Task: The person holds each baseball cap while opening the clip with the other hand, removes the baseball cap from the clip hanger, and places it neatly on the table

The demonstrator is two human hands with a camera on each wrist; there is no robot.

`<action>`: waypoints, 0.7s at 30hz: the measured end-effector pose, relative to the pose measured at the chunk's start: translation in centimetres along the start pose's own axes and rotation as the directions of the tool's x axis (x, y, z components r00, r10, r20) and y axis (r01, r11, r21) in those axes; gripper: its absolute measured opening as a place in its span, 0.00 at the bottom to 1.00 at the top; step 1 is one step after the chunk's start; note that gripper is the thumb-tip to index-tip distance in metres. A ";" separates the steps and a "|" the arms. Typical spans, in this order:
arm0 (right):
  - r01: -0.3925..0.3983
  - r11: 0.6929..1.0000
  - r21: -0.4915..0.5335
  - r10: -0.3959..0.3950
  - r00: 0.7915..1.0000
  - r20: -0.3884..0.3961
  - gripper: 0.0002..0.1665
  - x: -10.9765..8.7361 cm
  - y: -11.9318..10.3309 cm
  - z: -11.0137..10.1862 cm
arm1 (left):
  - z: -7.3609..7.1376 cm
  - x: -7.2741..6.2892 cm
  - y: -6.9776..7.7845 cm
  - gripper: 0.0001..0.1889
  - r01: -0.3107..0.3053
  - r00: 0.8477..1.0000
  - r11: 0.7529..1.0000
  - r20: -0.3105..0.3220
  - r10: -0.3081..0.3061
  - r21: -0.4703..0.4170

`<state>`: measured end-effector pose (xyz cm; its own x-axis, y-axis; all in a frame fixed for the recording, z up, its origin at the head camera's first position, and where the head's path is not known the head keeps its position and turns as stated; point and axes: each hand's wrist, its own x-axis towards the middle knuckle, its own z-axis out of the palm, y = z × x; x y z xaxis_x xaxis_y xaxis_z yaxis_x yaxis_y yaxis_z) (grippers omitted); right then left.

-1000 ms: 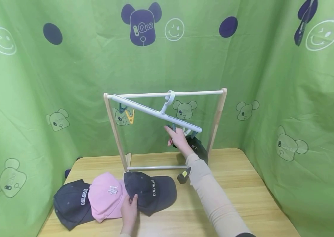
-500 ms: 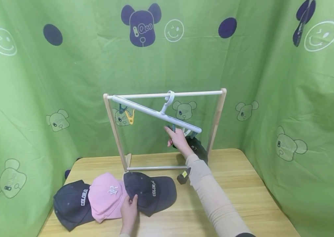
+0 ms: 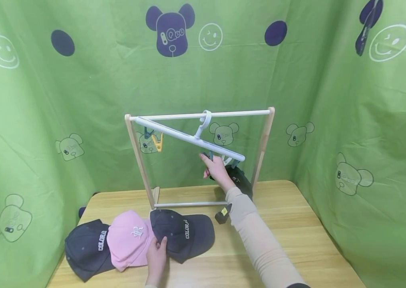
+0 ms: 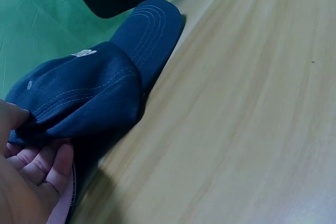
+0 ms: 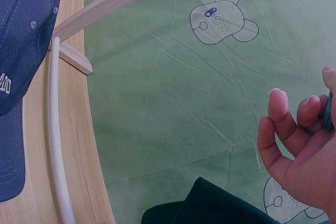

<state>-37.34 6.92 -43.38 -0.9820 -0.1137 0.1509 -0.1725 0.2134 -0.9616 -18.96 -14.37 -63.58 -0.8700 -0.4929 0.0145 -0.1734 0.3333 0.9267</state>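
Observation:
My left hand (image 3: 157, 256) pinches the edge of a dark navy baseball cap (image 3: 172, 230) with white lettering. In the left wrist view its thumb lies on top of the cloth and the fingers lie under it. Up at the rack, my right hand (image 3: 220, 171) pinches a dark green clothes clip (image 3: 211, 154) below a pale hanger (image 3: 185, 136). Only a sliver of that clip (image 5: 329, 113) shows in the right wrist view, between thumb and finger. The hanger slopes down to the right. A black cap (image 3: 242, 182) hangs from its right end, partly hidden by my arm.
A pink cap (image 3: 129, 238) and another navy cap (image 3: 86, 244) lie overlapping at the left. The wooden rack (image 3: 265, 140) stands behind them. A yellow clip (image 3: 158, 143) and a dark clip (image 3: 148, 132) hang at the hanger's left. Green curtain (image 3: 361, 120) surrounds the table.

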 end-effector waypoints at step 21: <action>0.009 1.000 0.013 -0.009 1.000 -0.017 0.27 0.0 -0.1 0.0 | -1.3 -0.1 1.1 0.20 0.051 0.999 0.984 0.021 -0.048 -0.173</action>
<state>-37.33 6.94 -43.29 -0.9815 -0.0988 0.1637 -0.1807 0.1995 -0.9631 -18.48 -15.06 -62.07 -0.8700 -0.4917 -0.0378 -0.1349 0.1636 0.9773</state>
